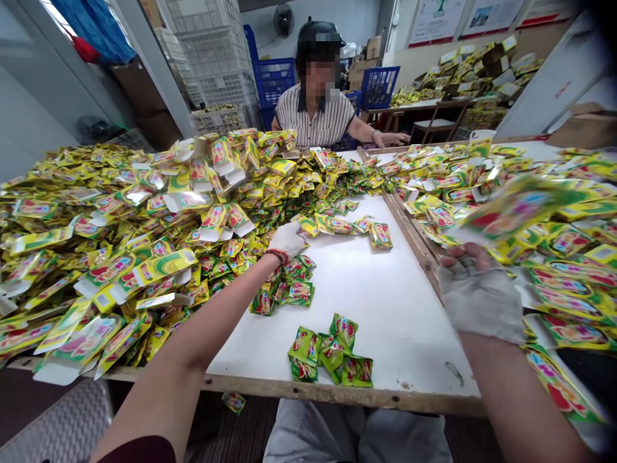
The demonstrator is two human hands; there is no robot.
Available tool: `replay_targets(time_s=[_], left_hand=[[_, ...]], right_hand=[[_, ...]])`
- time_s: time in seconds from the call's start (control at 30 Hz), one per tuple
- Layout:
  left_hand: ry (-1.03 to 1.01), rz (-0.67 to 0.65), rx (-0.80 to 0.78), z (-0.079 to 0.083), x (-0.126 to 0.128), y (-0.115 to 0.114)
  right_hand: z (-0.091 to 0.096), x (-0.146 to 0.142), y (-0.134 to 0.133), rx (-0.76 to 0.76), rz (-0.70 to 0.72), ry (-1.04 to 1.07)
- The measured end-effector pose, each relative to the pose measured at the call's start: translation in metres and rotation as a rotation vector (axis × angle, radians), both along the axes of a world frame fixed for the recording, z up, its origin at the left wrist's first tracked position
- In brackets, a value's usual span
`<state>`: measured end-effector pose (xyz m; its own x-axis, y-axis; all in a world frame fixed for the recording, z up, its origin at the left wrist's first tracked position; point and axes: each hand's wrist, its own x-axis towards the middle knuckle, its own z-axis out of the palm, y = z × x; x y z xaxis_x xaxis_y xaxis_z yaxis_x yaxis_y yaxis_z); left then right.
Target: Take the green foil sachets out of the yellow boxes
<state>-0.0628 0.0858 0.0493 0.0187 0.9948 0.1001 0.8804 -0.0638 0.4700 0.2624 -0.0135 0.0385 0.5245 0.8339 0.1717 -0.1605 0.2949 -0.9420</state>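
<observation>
On my feed, the fabric-gloved left hand (pixel 288 241) half-curls beside crinkled sachets (pixel 299 293) on the smooth tabletop (pixel 371 292); a blurred carton (pixel 519 207) tilts above the bent-fingered right hand (pixel 479 292). Either's grip, I can't tell.

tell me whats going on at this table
The wearer's gloved left hand is at the edge of a big heap of yellow boxes and small packets on a white table; whether it grips anything is unclear. The gloved right hand is by the wooden strip, with a motion-blurred box just above it, held or loose, I can't tell. More boxes lie beyond the strip, several green packets lie near the table's front edge, and another person is across the table.
</observation>
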Motion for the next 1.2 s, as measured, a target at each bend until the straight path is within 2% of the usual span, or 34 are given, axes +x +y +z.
replay_targets(time_s=[0.03,0.1,0.13,0.2,0.23,0.3,0.37,0.47,0.6,0.73,0.8,0.93,1.1,1.2], left_hand=[[0.026,0.026,0.002,-0.003,-0.006,0.013],[0.056,0.042,-0.017,-0.013,-0.013,0.031],[0.072,0.045,-0.029,-0.019,-0.014,0.036],[0.095,0.042,-0.050,-0.029,-0.012,0.042],[0.100,0.036,-0.057,-0.033,-0.010,0.042],[0.100,0.018,-0.058,-0.038,-0.008,0.040],[0.083,0.000,-0.036,-0.037,-0.010,0.034],[0.024,0.002,0.033,-0.030,-0.017,0.020],[-0.091,0.029,0.139,-0.014,-0.026,-0.008],[-0.376,-0.012,0.184,-0.006,-0.018,-0.044],[-0.546,-0.061,0.114,-0.008,-0.006,-0.065],[-0.865,-0.087,-0.137,-0.017,0.021,-0.105],[-1.240,-0.051,-0.345,-0.020,0.034,-0.131],[-1.332,-0.020,-0.476,-0.019,0.037,-0.136]], right_hand=[[0.000,-0.001,0.005,0.000,0.034,0.061],[-0.007,-0.019,0.013,-0.060,0.161,0.089],[-0.014,-0.035,0.018,-0.099,0.233,0.007],[-0.033,-0.077,0.027,-0.202,0.434,-0.297],[-0.042,-0.098,0.033,-0.237,0.521,-0.485],[-0.057,-0.137,0.047,-0.178,0.635,-0.877],[-0.065,-0.166,0.062,-0.133,0.688,-0.978],[-0.067,-0.185,0.080,-0.130,0.732,-0.999],[-0.061,-0.174,0.078,-0.177,0.696,-0.962],[-0.044,-0.147,0.043,-0.246,0.647,-0.866],[-0.034,-0.137,0.022,-0.262,0.674,-0.747],[-0.019,-0.126,-0.010,-0.310,0.692,-0.471],[-0.019,-0.117,-0.019,-0.321,0.675,-0.548],[-0.021,-0.111,-0.018,-0.270,0.674,-0.687]])
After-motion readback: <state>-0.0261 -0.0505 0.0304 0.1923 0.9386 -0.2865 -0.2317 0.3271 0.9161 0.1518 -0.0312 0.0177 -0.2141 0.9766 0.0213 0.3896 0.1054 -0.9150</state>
